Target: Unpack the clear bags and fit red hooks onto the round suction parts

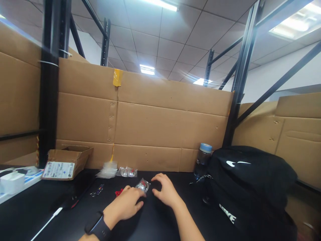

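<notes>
A small clear plastic packet [142, 185] with something silvery and red inside lies on the black table between my hands. My left hand [127, 203], with a dark watch on its wrist, reaches over the table with its fingers stretched and thumb apart. Its fingertips are at the packet's near edge; whether they touch it I cannot tell. A red item [118, 192] shows partly behind that hand. On the packet's other side, my right hand [166, 191] is open, fingers curved and apart from the thumb, holding nothing.
Behind lie more clear packets [127, 172] and a stack of clear bags [107, 170]. At left are an open cardboard box [62, 164], a power strip [15, 184], a white cable [46, 223] and small dark strings [97, 190]. A bottle [201, 162] and black backpack [250, 187] stand right.
</notes>
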{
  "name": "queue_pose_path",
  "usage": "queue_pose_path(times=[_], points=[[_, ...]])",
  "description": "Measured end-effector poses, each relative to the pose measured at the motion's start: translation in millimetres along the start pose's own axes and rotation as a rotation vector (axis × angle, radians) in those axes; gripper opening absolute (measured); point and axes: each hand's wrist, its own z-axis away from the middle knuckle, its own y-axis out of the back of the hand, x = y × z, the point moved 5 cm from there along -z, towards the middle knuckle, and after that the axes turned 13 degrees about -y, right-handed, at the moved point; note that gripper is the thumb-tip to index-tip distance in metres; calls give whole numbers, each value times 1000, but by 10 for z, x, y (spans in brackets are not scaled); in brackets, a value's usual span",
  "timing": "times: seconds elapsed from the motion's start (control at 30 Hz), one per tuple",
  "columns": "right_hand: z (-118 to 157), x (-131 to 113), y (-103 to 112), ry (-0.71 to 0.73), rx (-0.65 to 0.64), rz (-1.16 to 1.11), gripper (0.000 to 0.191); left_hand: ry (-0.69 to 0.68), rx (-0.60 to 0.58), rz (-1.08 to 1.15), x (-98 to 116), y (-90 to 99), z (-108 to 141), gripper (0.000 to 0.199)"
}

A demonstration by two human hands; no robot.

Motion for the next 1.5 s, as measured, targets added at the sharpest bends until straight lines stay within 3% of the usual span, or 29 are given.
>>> queue_pose_path(times=[0.07,0.13,0.27,0.5,0.73,0.93,1.13,1.23,1.37,1.5], points=[[47,-103,-158,67,-157,16,48,-61,-11,70,103,-4,-2,24],[82,-145,-286,102,-293,51,47,-104,-18,106,169,1,-3,18],[94,-125,-331,76,-379,129,43,-70,44,80,158,60,10,15],[93,-139,-201,8,-283,143,41,34,108,-29,43,63,18,24],[104,-157,-213,-2,-251,132,29,82,94,-112,33,19,13,26],[109,-164,-192,-22,-206,133,31,89,115,-119,2,16,1,25],[101,-199,-110,-68,-132,88,16,100,217,-135,26,88,-2,35],[69,-191,-116,-63,-116,44,21,151,261,-139,17,128,-4,35],[13,-169,-109,-27,-59,-29,19,164,241,-116,-16,94,-2,40],[-13,-162,-75,-43,-54,-85,22,161,193,-92,-35,14,0,59]])
